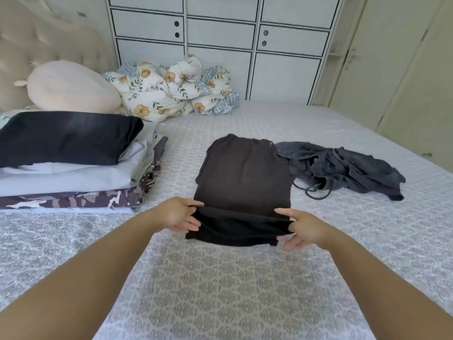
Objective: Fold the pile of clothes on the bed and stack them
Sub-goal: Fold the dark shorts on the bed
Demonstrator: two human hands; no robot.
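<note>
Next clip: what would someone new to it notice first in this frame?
Both hands, left hand and right hand, pinch the near hem of a dark brown shirt at mid-bed, lifting it to fold. A stack of folded clothes sits left; a crumpled grey garment lies right.

Both hands — left (175, 213), right (302, 228) — pinching, arms outstretched.

— What sort of place is this?
— A home bedroom: a bed (220, 278) with a patterned cover and a padded headboard (44, 50).
— What else shows it?
— A pillow (73, 87), a bundled floral quilt (171, 92), and white cupboards (220, 28) behind.
</note>
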